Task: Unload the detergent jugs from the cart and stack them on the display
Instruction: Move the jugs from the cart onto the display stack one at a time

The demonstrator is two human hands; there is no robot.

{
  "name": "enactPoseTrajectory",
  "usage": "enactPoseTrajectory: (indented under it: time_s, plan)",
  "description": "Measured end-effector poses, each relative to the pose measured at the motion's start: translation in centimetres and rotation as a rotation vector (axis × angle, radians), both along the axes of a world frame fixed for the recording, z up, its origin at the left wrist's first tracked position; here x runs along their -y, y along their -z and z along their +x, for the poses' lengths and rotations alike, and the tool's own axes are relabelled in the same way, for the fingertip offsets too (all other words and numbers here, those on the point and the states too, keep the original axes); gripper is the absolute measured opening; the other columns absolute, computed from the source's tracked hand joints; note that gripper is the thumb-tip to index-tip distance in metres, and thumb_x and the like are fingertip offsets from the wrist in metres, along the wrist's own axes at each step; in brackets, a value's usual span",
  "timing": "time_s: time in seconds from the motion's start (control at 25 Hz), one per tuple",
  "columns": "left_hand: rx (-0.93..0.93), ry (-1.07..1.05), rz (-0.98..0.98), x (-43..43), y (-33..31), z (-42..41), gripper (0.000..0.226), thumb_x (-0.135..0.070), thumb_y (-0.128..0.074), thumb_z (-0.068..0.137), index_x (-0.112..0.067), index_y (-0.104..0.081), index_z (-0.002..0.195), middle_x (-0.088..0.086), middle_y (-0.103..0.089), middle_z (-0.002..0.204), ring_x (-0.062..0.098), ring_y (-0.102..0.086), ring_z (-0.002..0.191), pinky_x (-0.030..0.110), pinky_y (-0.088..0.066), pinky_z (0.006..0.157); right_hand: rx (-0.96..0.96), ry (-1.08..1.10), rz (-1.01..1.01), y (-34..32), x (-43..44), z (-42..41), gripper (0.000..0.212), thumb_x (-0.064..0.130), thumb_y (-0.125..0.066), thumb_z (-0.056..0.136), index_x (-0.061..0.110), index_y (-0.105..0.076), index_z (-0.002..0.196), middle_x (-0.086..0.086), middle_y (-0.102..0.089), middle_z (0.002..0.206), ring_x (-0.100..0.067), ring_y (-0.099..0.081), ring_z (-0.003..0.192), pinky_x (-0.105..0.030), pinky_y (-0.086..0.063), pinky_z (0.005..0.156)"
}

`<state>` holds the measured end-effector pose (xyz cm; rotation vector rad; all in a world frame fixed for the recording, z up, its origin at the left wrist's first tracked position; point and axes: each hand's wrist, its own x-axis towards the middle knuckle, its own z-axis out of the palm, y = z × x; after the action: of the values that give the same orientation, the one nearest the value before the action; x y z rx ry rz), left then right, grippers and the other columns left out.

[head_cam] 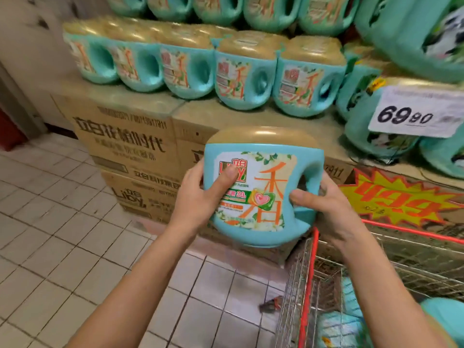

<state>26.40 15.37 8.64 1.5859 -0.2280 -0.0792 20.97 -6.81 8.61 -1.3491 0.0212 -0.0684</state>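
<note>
Head view, left to right: opens on white tiled floor (62, 222), then stacked brown cardboard cartons (125, 136) serving as the display base, topped by a row of teal gold-capped jugs (188, 71) standing upright, labels forward, handle holes to the right. Finds the left hand (198, 197) clamped on the left flank of a teal plastic detergent jug with a gold cap (256, 192), thumb pressed across the label, fingers out of sight behind. Places that jug in mid-air, in front of the cartons, above the cart's corner and below the shelf row. Shows the right hand (326, 204) gripping the handle side, thumb on the front, fingers hidden round the back; hands apart, one per flank, likely to share a heavy load and steer it squarely. Holds the jug upright: cap up, base down, label toward the camera, handle hole right, matching the row; long axis close to vertical. Ends with a red-rimmed wire cart (308, 272) at lower right, further teal jugs (336, 327) inside, and a white price card (416, 111) above a yellow starburst sign (396, 197).
</note>
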Motion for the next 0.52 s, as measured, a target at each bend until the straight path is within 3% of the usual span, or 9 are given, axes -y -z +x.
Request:
enactPoseTrajectory:
  time_s: [0.12,0.24,0.32,0.4,0.52]
  plan:
    - [0.141,0.064,0.082,2.0,-2.1,5.6,0.048,-0.069,-0.062,0.061,-0.035,-0.068,0.095,-0.007,-0.074,0.101,0.004,-0.068,0.094,0.02,-0.052,0.077,0.092,0.103,-0.175,-2.8,2.3,3.5,0.078,0.021,-0.085,0.053,0.018,-0.054,0.125,-0.007,-0.066,0.122,-0.024,-0.063,0.114,-0.043,-0.052,0.091]
    - [0.196,0.141,0.069,4.8,-3.1,11.0,0.072,-0.068,-0.066,0.06,-0.021,-0.066,0.116,0.004,-0.066,0.12,0.014,-0.062,0.111,0.038,-0.05,0.097,0.114,0.251,-0.384,-5.2,4.6,6.5,0.088,0.024,-0.087,0.053,0.015,-0.051,0.132,-0.008,-0.062,0.128,-0.022,-0.059,0.12,-0.046,-0.048,0.101]
    - [0.217,0.196,0.065,6.4,-3.6,14.1,0.08,-0.065,-0.069,0.06,-0.02,-0.061,0.126,0.004,-0.062,0.127,0.015,-0.058,0.119,0.043,-0.047,0.102,0.099,0.389,-0.493,-5.8,5.5,8.3,0.085,0.02,-0.091,0.055,0.017,-0.054,0.131,-0.001,-0.064,0.126,-0.015,-0.06,0.118,-0.042,-0.048,0.102]
    - [0.231,0.275,0.048,7.9,-3.7,16.9,0.078,-0.06,-0.075,0.064,-0.02,-0.057,0.129,0.001,-0.059,0.13,0.009,-0.056,0.12,0.033,-0.049,0.1,0.086,0.499,-0.535,-5.4,6.1,9.9,0.085,0.011,-0.089,0.062,0.018,-0.05,0.137,0.001,-0.062,0.131,-0.014,-0.056,0.122,-0.04,-0.047,0.104]
    - [0.258,0.376,-0.016,9.6,-2.7,19.7,0.067,-0.044,-0.076,0.072,-0.022,-0.053,0.13,-0.006,-0.059,0.128,-0.014,-0.056,0.108,0.012,-0.049,0.088,0.077,0.566,-0.5,-4.0,6.4,11.7,0.093,0.004,-0.085,0.067,0.015,-0.037,0.147,0.0,-0.052,0.143,-0.014,-0.047,0.133,-0.04,-0.041,0.11]
